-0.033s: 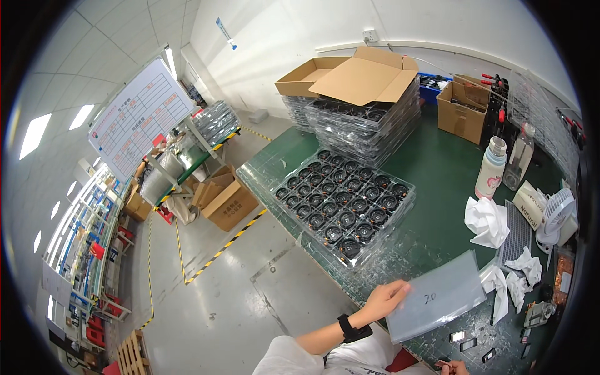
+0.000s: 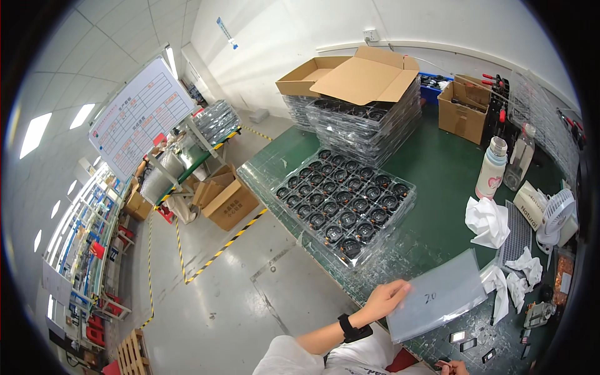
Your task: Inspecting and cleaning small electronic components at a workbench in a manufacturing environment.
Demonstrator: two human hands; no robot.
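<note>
My left hand (image 2: 386,300), a black band on its wrist, grips the left edge of a stack of clear plastic sheets or sleeves (image 2: 440,306) with a handwritten mark. The sheets slant over the table's near edge. At the bottom edge of the picture my right hand (image 2: 456,367) is partly cut off, its fingers curled at a small dark thing that I cannot make out. Small dark rectangular pieces (image 2: 467,344) lie just beyond it. Farther off, a clear plastic tray (image 2: 409,199) holds rows of round black parts (image 2: 347,218).
Wrapped stacked trays (image 2: 369,134) with open cardboard (image 2: 362,75) on top stand behind. At right are a bottle (image 2: 490,172), crumpled paper (image 2: 486,223), a keyboard (image 2: 516,228) and a small fan (image 2: 556,215). The green table's (image 2: 431,187) left edge drops to the floor.
</note>
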